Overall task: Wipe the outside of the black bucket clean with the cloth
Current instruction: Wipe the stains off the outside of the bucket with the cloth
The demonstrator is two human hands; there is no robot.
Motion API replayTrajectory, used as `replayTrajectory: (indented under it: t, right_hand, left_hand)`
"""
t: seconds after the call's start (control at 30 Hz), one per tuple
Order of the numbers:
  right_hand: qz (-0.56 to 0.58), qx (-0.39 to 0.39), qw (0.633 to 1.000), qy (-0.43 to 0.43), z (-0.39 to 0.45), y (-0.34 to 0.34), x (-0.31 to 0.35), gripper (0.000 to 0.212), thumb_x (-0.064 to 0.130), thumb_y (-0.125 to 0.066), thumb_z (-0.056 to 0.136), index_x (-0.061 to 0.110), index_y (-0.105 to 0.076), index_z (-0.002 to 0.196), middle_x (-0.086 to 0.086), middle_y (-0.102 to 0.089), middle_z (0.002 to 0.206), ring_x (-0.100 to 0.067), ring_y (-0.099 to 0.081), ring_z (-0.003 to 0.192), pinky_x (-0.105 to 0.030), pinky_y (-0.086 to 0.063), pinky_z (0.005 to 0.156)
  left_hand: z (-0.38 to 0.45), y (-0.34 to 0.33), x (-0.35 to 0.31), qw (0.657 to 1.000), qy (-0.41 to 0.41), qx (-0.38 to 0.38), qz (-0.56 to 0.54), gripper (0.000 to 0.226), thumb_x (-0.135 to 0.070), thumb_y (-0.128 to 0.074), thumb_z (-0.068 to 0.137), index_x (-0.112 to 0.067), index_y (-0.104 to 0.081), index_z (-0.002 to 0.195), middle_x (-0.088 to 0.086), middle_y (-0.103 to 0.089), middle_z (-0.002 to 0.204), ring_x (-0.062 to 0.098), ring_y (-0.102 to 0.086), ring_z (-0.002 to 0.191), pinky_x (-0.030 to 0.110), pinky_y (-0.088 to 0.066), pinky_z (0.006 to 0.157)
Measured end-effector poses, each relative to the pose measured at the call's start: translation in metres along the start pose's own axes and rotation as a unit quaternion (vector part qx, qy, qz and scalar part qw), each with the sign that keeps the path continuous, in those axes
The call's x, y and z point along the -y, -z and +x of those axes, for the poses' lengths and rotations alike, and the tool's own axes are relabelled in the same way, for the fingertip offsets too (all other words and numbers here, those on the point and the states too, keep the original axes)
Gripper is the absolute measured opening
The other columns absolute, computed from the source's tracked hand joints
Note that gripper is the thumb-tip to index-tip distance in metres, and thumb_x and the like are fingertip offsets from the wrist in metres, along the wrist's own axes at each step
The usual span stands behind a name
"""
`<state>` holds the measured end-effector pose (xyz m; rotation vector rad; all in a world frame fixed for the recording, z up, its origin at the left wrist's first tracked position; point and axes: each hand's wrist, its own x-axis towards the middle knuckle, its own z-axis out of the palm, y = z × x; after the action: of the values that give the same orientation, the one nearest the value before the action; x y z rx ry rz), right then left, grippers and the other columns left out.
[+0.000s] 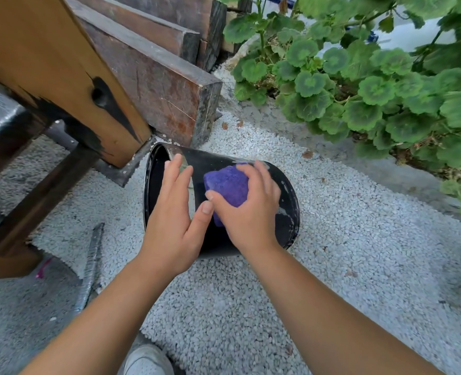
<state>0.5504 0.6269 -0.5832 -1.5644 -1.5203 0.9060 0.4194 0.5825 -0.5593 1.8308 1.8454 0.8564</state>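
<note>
The black bucket [286, 212] lies on its side on white gravel, its open mouth facing left and its base to the right. My left hand [174, 220] rests flat on the bucket's side near the mouth, fingers straight. My right hand [251, 209] grips a bunched purple cloth [228, 185] and presses it against the top of the bucket's outer wall. Pale smears show on the wall near the base. The lower side of the bucket is hidden by my hands.
A tan wooden post [69, 77] and dark timber beams [153, 77] stand close behind the bucket at the left. Green leafy plants [372, 85] fill the right. A grey metal bar [90, 269] lies on the ground at the left; a shoe [145, 359] shows at the bottom.
</note>
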Motion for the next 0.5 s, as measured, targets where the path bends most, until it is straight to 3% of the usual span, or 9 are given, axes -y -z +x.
replayTrajectory:
  t: [0.07,0.13,0.2,0.3,0.4,0.5]
  right_hand:
    - [0.012,-0.006,1.0,0.019,-0.001,0.001,-0.001,0.061,0.054,-0.07,0.068,0.026,-0.053,0.119,0.015,-0.051,0.116,-0.014,-0.047,0.115,-0.041,-0.04,0.101]
    - [0.015,-0.009,0.999,0.042,-0.004,0.0,-0.002,0.053,0.043,-0.074,0.072,0.026,-0.052,0.117,0.016,-0.049,0.107,-0.009,-0.05,0.102,-0.029,-0.042,0.09]
    - [-0.002,-0.014,0.998,0.068,-0.005,-0.001,-0.004,0.049,0.039,-0.072,0.075,0.029,-0.052,0.118,0.01,-0.051,0.111,-0.009,-0.051,0.099,-0.023,-0.041,0.082]
    - [-0.035,-0.018,0.995,0.09,-0.004,-0.004,-0.011,0.046,0.036,-0.068,0.078,0.027,-0.058,0.121,-0.006,-0.052,0.123,-0.024,-0.058,0.106,-0.03,-0.048,0.086]
    - [-0.071,-0.033,0.992,0.098,0.0,-0.001,-0.025,0.045,0.031,-0.069,0.077,0.021,-0.063,0.12,-0.011,-0.053,0.122,-0.026,-0.058,0.104,-0.024,-0.041,0.086]
    - [-0.091,-0.049,0.992,0.074,0.004,0.005,-0.04,0.045,0.029,-0.068,0.076,0.02,-0.064,0.12,-0.012,-0.053,0.123,-0.029,-0.059,0.103,-0.028,-0.044,0.086]
  left_hand:
    - [0.0,0.0,0.001,1.0,-0.002,0.002,0.002,0.09,-0.07,-0.024,0.093,-0.001,-0.025,0.15,0.01,-0.01,0.164,0.016,-0.002,0.151,0.015,-0.003,0.116]
    - [-0.001,0.0,0.002,1.0,0.0,0.001,0.002,0.089,-0.069,-0.025,0.093,0.0,-0.026,0.15,0.011,-0.011,0.163,0.018,-0.002,0.151,0.016,-0.003,0.117]
    - [-0.002,0.001,0.004,1.0,0.005,0.002,0.0,0.088,-0.068,-0.026,0.094,0.0,-0.025,0.15,0.011,-0.011,0.163,0.019,-0.003,0.151,0.017,-0.003,0.117]
    - [-0.004,0.003,0.008,1.0,0.014,0.0,0.008,0.086,-0.066,-0.028,0.094,0.0,-0.026,0.15,0.011,-0.012,0.163,0.019,-0.004,0.151,0.016,-0.003,0.117]
    - [-0.006,0.006,0.013,0.999,0.026,-0.006,0.021,0.079,-0.056,-0.034,0.095,0.001,-0.028,0.149,0.012,-0.014,0.162,0.019,-0.006,0.151,0.013,-0.002,0.115]
    - [-0.007,0.008,0.015,0.999,0.036,-0.012,0.02,0.076,-0.052,-0.034,0.094,0.001,-0.029,0.149,0.011,-0.015,0.162,0.016,-0.007,0.15,0.01,-0.001,0.114]
